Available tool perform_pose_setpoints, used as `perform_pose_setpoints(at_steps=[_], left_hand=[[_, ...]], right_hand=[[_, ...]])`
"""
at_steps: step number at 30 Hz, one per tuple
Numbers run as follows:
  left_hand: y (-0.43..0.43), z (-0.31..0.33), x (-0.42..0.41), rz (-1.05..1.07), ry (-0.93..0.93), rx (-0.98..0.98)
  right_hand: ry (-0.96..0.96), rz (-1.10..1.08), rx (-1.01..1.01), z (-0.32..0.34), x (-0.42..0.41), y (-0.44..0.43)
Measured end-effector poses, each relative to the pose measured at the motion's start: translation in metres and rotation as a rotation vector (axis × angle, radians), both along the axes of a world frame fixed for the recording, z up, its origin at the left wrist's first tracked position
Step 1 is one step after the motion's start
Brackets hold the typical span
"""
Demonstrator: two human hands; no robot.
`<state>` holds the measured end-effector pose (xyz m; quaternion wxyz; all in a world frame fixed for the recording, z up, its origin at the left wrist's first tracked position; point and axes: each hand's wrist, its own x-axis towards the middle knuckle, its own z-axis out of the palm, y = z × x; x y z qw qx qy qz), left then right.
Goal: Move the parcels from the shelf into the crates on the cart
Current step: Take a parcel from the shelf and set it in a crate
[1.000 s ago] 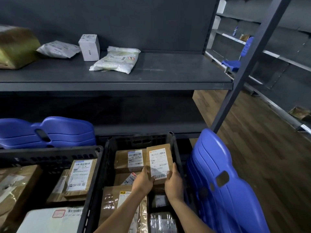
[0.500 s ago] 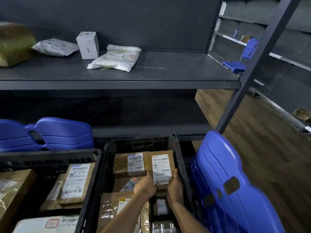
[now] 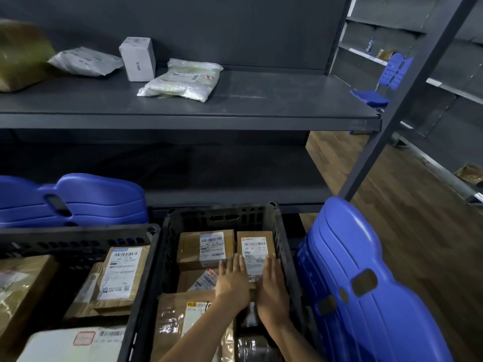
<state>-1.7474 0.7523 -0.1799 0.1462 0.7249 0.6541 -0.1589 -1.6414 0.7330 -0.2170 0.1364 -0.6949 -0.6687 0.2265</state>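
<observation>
A small brown parcel with a white label (image 3: pixel 252 246) lies in the far right corner of the right black crate (image 3: pixel 222 218), beside another labelled brown parcel (image 3: pixel 205 248). My left hand (image 3: pixel 232 282) and my right hand (image 3: pixel 271 287) lie flat on either side of its near end, fingers stretched out and not gripping. On the grey shelf (image 3: pixel 235 118) above sit a white box (image 3: pixel 137 58), a clear bagged parcel (image 3: pixel 183 81), a grey mailer bag (image 3: pixel 85 61) and a bulky olive package (image 3: pixel 21 53).
The left black crate (image 3: pixel 78 236) holds several labelled brown parcels. Stacks of blue plastic seats stand at the right (image 3: pixel 366 283) and behind the left crate (image 3: pixel 73 199). A slanted shelf post (image 3: pixel 392 121) rises to the right over a wooden floor.
Both hands lowered the small brown parcel into the crate's far right corner and let go; the fingers have straightened and the hands now rest flat beside it.
</observation>
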Motion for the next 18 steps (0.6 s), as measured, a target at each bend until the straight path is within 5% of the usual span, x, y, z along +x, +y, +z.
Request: perform_pose_setpoints(at_steps=[3,5,9,18], left_hand=[[-0.021,-0.003,0.013,-0.125,0.201,0.043],[-0.034,-0.006,0.024,-0.207,0.294,0.01],[-0.041,-0.015,0.036,-0.293,0.377,-0.04],[-0.036,-0.026,0.039,-0.233,0.326,-0.08]], right_hand=[[-0.129,0.165,0.284,0.007,0.003,-0.018],[-0.398,0.316,0.376,0.003,0.006,-0.025],[-0.713,0.503,-0.053,-0.001,0.014,-0.028],[-0.729,0.477,-0.128,-0.003,0.017,-0.017]])
